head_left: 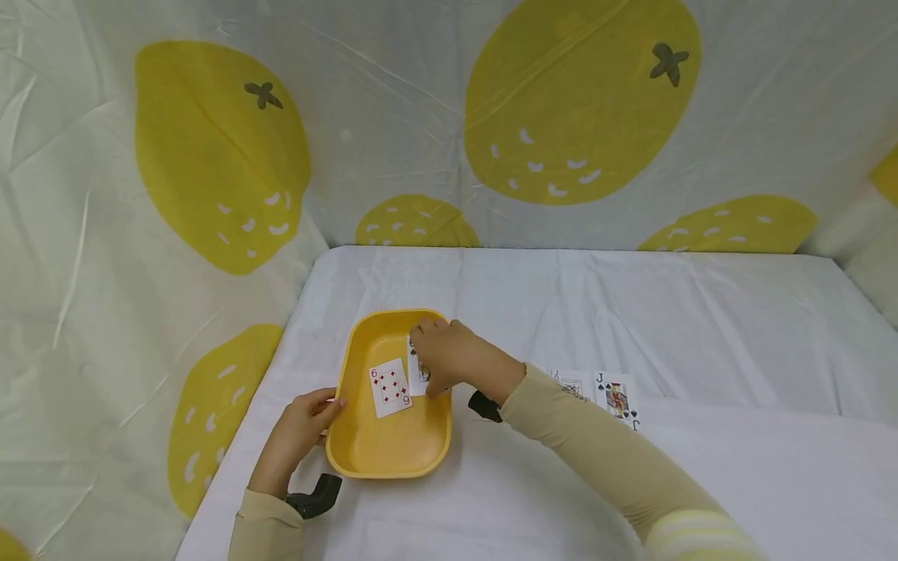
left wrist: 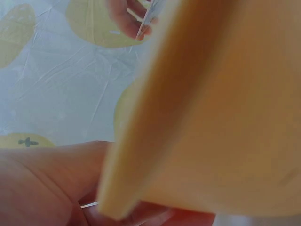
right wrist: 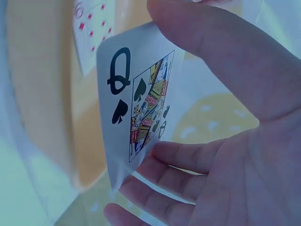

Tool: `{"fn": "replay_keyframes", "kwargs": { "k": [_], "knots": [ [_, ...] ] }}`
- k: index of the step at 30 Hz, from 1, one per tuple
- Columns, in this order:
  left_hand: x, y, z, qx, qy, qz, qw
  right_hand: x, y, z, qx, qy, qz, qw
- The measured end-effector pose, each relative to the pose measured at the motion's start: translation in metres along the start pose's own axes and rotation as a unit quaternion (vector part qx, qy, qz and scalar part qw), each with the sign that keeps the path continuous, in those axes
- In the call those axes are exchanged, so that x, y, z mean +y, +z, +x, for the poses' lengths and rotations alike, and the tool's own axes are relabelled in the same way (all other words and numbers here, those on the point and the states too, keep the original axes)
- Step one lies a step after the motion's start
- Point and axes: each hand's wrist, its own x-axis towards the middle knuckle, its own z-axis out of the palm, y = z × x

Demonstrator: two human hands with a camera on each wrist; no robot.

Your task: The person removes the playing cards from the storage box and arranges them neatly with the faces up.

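Observation:
My left hand (head_left: pixel 303 425) grips the left wall of a yellow tray (head_left: pixel 389 452); in the left wrist view the thumb lies on one side of the tray wall (left wrist: pixel 141 136) and fingers show below it. Over the tray's right part, my right hand (head_left: pixel 452 354) holds a queen of spades (right wrist: pixel 117 89) between thumb and fingers. The card is tilted in the right wrist view, and the hand covers part of it in the head view. A six of diamonds (head_left: pixel 390 387) lies face up in the tray, beside the queen.
To the right of the tray, a jack of spades (head_left: pixel 616 396) and another face-up card (head_left: pixel 570 380) lie on the white cloth (head_left: pixel 737 327). My right sleeve (head_left: pixel 589 436) hides part of them. A lemon-print curtain (head_left: pixel 393 117) hangs behind and on the left.

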Motion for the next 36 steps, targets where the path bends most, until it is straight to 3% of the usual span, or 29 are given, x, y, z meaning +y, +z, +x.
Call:
{"fn": "replay_keyframes", "kwargs": {
  "k": [8, 21, 36],
  "knots": [
    [0.001, 0.000, 0.000, 0.000, -0.007, 0.003, 1.0000, 0.040, 0.009, -0.024, 0.013, 0.015, 0.003, 1.000],
    [0.005, 0.001, -0.003, -0.002, -0.010, -0.009, 0.9999, 0.102, 0.046, -0.069, 0.024, 0.053, 0.033, 0.998],
    [0.001, 0.001, -0.001, 0.002, -0.017, -0.001, 0.9999, 0.163, 0.087, -0.128, 0.040, 0.118, 0.094, 0.988]
  ]
}}
